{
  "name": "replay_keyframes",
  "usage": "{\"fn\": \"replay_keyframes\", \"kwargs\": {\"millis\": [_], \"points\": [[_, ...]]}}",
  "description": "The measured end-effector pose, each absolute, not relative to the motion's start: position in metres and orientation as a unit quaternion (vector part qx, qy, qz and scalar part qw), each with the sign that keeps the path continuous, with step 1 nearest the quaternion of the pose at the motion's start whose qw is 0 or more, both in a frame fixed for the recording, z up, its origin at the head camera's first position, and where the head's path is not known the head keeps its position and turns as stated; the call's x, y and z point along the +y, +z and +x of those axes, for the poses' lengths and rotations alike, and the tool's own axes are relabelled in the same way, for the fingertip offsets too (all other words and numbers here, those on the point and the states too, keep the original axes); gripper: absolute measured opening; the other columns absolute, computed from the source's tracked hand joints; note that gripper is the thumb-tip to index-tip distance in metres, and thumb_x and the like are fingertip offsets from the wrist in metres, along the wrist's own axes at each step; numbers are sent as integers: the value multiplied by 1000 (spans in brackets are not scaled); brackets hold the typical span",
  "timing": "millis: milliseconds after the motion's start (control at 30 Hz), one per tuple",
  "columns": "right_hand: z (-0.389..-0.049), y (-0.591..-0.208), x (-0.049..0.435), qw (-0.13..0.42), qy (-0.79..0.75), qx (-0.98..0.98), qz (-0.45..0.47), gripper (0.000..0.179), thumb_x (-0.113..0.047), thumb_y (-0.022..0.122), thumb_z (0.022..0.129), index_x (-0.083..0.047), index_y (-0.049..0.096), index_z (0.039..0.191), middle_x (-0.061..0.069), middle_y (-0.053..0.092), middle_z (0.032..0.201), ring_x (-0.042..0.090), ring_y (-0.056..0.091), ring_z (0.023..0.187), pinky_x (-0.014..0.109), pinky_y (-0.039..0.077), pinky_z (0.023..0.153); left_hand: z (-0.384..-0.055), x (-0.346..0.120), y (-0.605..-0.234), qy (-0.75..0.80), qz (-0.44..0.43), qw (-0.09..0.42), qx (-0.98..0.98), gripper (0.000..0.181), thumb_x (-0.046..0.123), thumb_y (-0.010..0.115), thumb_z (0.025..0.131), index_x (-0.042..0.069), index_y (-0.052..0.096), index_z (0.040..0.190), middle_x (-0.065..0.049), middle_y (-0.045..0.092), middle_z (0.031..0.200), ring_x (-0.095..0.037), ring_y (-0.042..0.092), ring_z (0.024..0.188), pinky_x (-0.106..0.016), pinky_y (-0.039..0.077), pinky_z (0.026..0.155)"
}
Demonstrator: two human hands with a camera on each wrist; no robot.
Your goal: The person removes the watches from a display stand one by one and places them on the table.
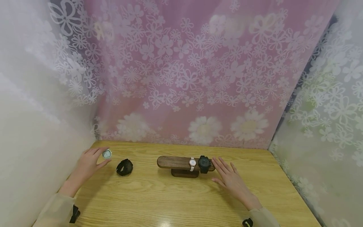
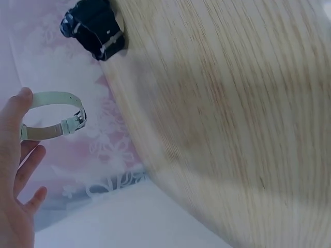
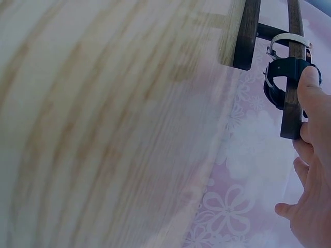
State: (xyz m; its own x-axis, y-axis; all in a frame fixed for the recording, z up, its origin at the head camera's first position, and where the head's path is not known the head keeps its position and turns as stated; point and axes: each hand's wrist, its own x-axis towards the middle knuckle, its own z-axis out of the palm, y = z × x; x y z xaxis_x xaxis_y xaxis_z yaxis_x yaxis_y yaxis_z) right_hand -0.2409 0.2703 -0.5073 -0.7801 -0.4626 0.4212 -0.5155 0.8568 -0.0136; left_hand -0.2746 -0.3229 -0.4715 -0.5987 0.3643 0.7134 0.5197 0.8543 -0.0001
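Note:
My left hand [image 1: 87, 166] pinches a small pale green watch [image 1: 106, 154] with a squarish face, lifted above the table's left side. In the left wrist view its buckled strap [image 2: 54, 98] forms a loop. Nearby on the table lies a black watch [image 1: 124, 167]. A dark wooden watch stand [image 1: 173, 162] carries a white-strapped watch [image 1: 192, 162] and a large black watch [image 1: 204, 164] towards its right end. There my right hand [image 1: 233, 185] reaches with fingers extended; in the right wrist view they appear to touch the end of the bar [image 3: 292, 119].
The wooden table [image 1: 147, 201] ends at a pink floral curtain [image 1: 181, 78] behind. A pale wall covering [image 1: 37, 119] rises at the left, and a floral sheet [image 1: 326, 132] hangs on the right. Dark bands [image 1: 75, 214] sit on both wrists.

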Motion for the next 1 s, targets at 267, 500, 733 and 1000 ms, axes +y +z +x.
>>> {"fn": "replay_keyframes", "kwargs": {"millis": [267, 500, 733, 1000], "points": [[-241, -508, 270, 200, 61, -943, 259, 82, -37, 75, 91, -7, 37, 157, 12, 36, 162, 36, 34, 148, 68, 25, 115, -271, -341, -470, -87, -231, 357, -901, 74, 67, 51, 94, 0, 68, 119, -21, 73, 105, -44, 69, 91, -65, 50, 83], [-241, -509, 270, 206, 70, -941, 260, 83, -37, 75, 91, -9, 36, 159, 10, 35, 163, 35, 34, 148, 68, 26, 114, -265, -349, -468, -48, -236, 300, -923, 55, 25, 90, 73, 1, 70, 118, -20, 72, 105, -43, 68, 93, -66, 49, 85], [-241, -510, 270, 215, 70, -937, 265, 84, -35, 77, 89, -10, 37, 158, 10, 37, 162, 36, 36, 146, 69, 28, 113, -264, -344, -476, -10, -232, 233, -944, 52, 19, 93, 71, 2, 70, 115, -18, 71, 105, -41, 67, 97, -68, 47, 88], [-240, -507, 270, 203, 71, -941, 260, 83, -35, 76, 90, -8, 37, 158, 13, 37, 161, 36, 35, 147, 69, 27, 114, -267, -338, -492, 13, -266, 287, -920, 50, 21, 98, 60, 6, 75, 101, -14, 73, 96, -40, 68, 87, -66, 49, 82]]}}
